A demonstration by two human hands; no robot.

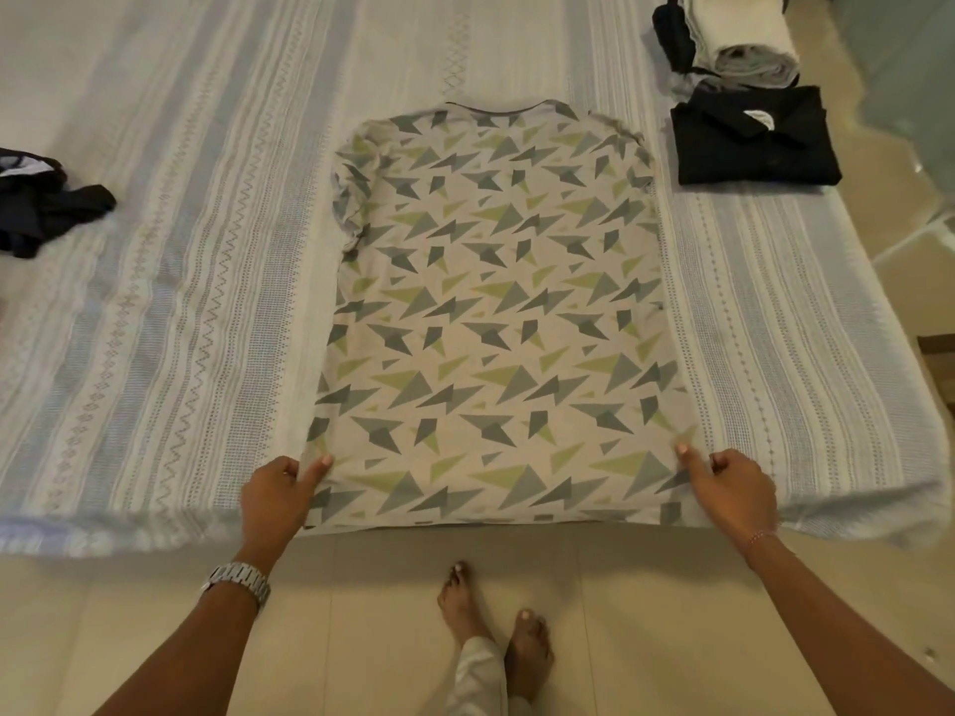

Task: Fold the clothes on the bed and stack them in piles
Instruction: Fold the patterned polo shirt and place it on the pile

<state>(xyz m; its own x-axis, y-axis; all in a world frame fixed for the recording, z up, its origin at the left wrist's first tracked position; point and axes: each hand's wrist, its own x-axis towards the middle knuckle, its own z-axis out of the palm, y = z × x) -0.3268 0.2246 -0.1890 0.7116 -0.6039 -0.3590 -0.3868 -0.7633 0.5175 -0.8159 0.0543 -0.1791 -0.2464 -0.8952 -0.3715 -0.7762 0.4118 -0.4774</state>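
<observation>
Nearest, two bare feet (496, 643) stand on the pale tiled floor (646, 612) at the bed's edge. The left hand (276, 496), a metal watch (239, 581) on its wrist, pinches the patterned T-shirt (491, 312) at its near left corner; the right hand (734, 490) pinches the near right corner. The shirt lies flat on the striped bedsheet (155, 302), sides folded in, collar away. Farther left sits a crumpled dark garment (41, 204). Far right, a folded black shirt (752, 139) shows a white label, unreadable, before a stack of folded clothes (734, 33).
</observation>
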